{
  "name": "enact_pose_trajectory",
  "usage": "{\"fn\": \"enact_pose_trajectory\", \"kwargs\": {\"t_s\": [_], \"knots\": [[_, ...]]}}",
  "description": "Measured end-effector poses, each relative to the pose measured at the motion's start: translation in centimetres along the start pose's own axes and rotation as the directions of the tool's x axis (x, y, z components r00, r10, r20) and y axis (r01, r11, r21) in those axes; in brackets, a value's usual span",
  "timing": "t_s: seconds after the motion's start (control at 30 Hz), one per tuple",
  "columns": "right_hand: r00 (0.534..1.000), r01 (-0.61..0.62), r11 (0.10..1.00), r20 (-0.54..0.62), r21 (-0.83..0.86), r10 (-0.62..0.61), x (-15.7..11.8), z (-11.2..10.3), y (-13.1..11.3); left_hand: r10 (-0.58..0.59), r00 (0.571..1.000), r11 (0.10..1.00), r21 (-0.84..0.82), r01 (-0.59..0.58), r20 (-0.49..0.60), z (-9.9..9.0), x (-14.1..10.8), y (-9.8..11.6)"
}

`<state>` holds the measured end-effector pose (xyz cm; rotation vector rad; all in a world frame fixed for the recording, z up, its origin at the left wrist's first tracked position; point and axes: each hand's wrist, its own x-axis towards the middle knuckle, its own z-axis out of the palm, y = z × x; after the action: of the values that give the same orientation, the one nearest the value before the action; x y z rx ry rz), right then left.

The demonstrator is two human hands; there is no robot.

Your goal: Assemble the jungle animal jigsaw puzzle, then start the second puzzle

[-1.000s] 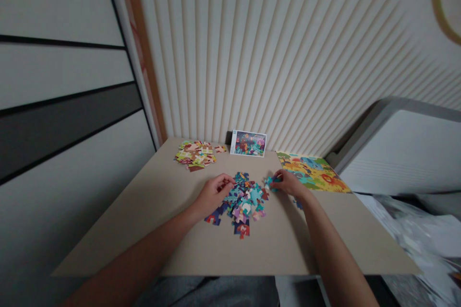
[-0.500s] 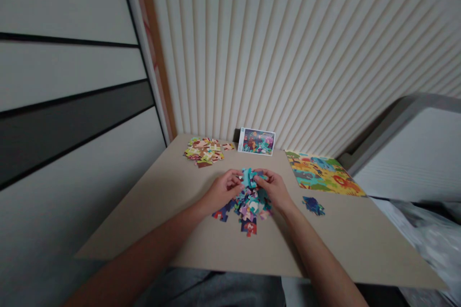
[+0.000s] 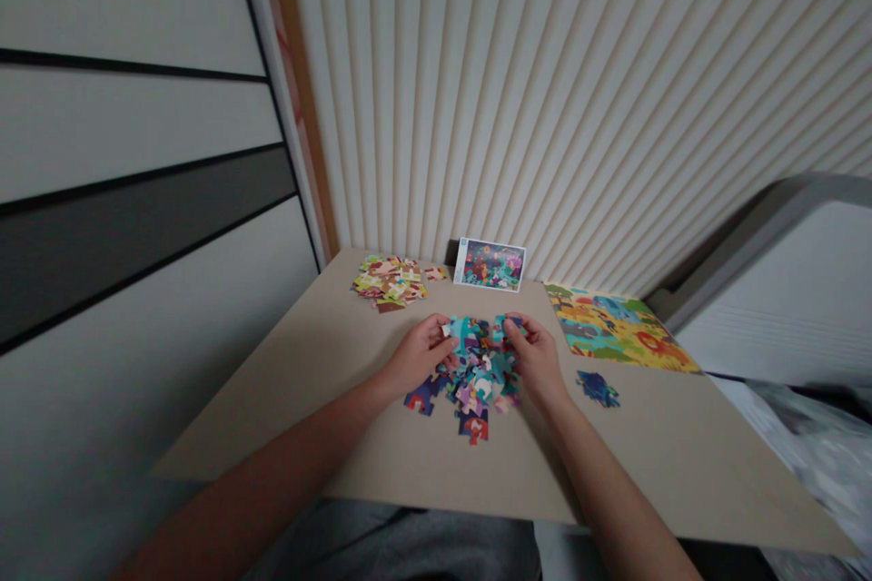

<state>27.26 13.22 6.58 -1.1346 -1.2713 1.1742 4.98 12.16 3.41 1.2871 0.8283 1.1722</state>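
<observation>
My left hand pinches joined teal puzzle pieces by their left side, above a loose pile. Facing it, my right hand grips another teal and dark puzzle piece between thumb and fingers. A narrow gap separates what the two hands hold. Beneath them lies a heap of purple, teal and pink puzzle pieces; my hands partly cover its upper edge. Nearest me in the heap is a piece with a red figure.
Behind my hands a picture card leans upright. Yellow-brown puzzle pieces are piled at the back left. At the right lie an assembled animal puzzle and a small cluster of dark blue pieces. A pleated curtain hangs behind the table.
My right hand has moved to the right with its puzzle piece, opening a gap from the joined pieces in my left hand. The view has shifted slightly.
</observation>
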Motion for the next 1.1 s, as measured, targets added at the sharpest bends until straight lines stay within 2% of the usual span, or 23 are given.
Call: {"fn": "enact_pose_trajectory", "kwargs": {"t_s": [0.07,0.1,0.23,0.33,0.4,0.53,0.6,0.67,0.77,0.87,0.97,1.1], "knots": [[0.997,-0.006,1.0,-0.08,0.025,0.008,-0.1,-0.4,-0.3,0.001,1.0,1.0,-0.002,-0.001,0.013,0.1,-0.1,0.1],[0.997,-0.011,1.0,-0.081,0.027,0.013,-0.2,-0.4,-0.4,0.001,1.0,1.0,-0.002,-0.001,0.026,0.1,-0.1,0.1],[0.997,0.013,0.998,0.077,-0.057,-0.008,-0.8,0.8,0.5,-0.008,0.995,1.0,0.011,0.007,0.103,0.6,-0.6,0.2],[0.974,0.14,0.98,0.197,-0.138,-0.112,-1.2,1.8,1.2,-0.016,0.99,0.999,0.036,0.011,0.139,0.8,-0.9,0.3],[0.945,0.24,0.951,0.271,-0.192,-0.184,-1.2,1.8,1.2,-0.017,0.992,0.998,0.055,0.01,0.129,0.8,-0.9,0.4],[0.917,0.336,0.873,0.335,-0.354,-0.217,-0.9,-0.6,0.1,0.001,0.999,0.996,0.084,-0.005,0.044,0.3,-0.6,0.6],[0.888,0.365,0.825,0.428,-0.431,-0.169,-0.8,-2.3,-0.5,0.017,1.0,0.995,0.095,-0.017,-0.008,0.0,-0.3,0.6],[0.838,0.396,0.787,0.537,-0.473,-0.098,-0.7,-3.6,-0.8,0.03,0.998,0.994,0.102,-0.026,-0.047,-0.3,-0.1,0.5],[0.8,0.42,0.761,0.598,-0.494,-0.053,-0.6,-4.5,-0.7,0.038,0.997,0.994,0.102,-0.031,-0.071,-0.5,0.0,0.1],[0.817,0.411,0.751,0.574,-0.516,-0.053,-0.4,-4.8,-0.3,0.038,0.996,0.995,0.091,-0.031,-0.076,-0.4,0.0,0.0],[0.856,0.382,0.735,0.515,-0.561,-0.052,-0.1,-5.3,0.0,0.034,0.996,0.997,0.076,-0.028,-0.081,-0.3,-0.1,0.2],[0.927,0.243,0.766,0.376,-0.596,-0.002,0.3,-6.2,0.1,0.045,0.995,0.996,0.082,-0.038,-0.084,-0.3,-0.1,0.3]]}}
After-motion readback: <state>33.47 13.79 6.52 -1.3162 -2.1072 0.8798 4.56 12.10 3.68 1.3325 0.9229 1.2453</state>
